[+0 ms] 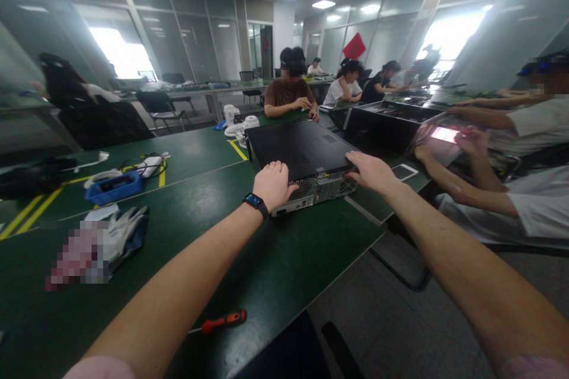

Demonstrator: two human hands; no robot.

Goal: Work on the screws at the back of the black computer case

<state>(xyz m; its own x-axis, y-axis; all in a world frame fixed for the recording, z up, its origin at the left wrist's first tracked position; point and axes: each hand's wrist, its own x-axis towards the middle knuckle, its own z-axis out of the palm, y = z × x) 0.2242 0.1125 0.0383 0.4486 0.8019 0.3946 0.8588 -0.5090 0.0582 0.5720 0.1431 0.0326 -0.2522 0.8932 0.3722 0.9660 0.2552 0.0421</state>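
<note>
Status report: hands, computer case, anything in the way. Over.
Left hand on computer case, near edge; right hand at near-right corner. Case flat on table. Screwdriver nearer camera, apart from case.

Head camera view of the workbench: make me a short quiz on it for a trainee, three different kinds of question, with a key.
1. True or false: the red-and-black screwdriver lies on the green tabletop.
2. What do the left hand and right hand both touch?
A) White-and-blue gloves
B) Flat, black-topped metal computer case
C) White phone
3. Fill in: seen from the camera, the shallow blue plastic tray lies to the ____ of that case.

Key: 1 true; 2 B; 3 left
</note>
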